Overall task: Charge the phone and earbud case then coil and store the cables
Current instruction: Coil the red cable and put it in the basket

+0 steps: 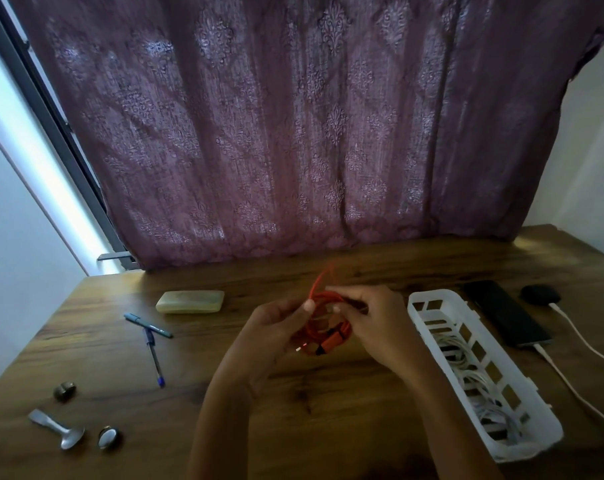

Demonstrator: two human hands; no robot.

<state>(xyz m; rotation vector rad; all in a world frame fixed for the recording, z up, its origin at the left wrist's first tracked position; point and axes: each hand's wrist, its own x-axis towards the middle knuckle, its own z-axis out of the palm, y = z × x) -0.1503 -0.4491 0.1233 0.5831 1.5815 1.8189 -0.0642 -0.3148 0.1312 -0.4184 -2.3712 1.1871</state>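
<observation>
Holding one orange cable (323, 336) | left hand (279, 323), right hand (373, 320) | one basket (428, 327) | two pens (148, 325) (154, 358)

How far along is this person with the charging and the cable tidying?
Done: the phone and earbud case each seem plugged into white charging cables. In hand: the left hand and right hand hold the orange cable in a coil. Left: storing it in the white basket, which already holds white cables.

Open tabletop (328, 410) mid-desk, basket (418, 318) blocking right (phone (504, 313) beyond) — pens (148, 325) left
</observation>
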